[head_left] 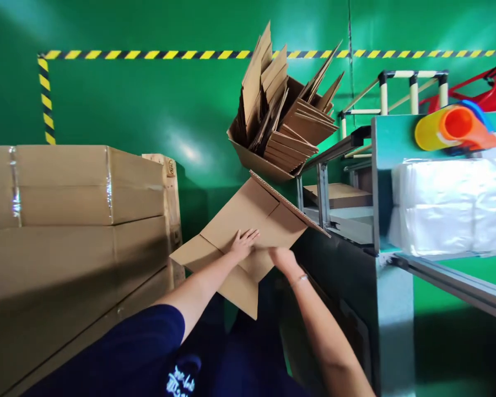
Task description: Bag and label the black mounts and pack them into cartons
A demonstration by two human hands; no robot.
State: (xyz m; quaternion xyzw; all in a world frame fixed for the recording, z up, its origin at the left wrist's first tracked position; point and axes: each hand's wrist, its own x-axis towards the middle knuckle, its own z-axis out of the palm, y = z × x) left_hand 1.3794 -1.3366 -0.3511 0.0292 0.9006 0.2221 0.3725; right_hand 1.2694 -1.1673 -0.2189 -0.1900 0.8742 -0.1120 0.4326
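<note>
A brown cardboard box (235, 209), partly unfolded with flaps sticking out, is tilted in front of my body. My left hand (244, 245) lies flat on its panel, fingers stretched out and a little apart. At the box's right edge, my right hand (283, 259) is closed, its fingers curled over the cardboard; the fingertips are hidden. One flap points down toward me, and another stands up along the far right side. Just beyond it, an open carton (268, 165) is packed with many flat folded cardboard pieces (291, 143).
Taped cartons (66, 187) are stacked on a wooden pallet (174, 209) at left. To the right stands a metal-framed workbench (374, 182) bearing a plastic-wrapped white bundle (442, 212) and a yellow-orange tape dispenser (442, 128). Yellow-black tape (149, 54) marks the green floor.
</note>
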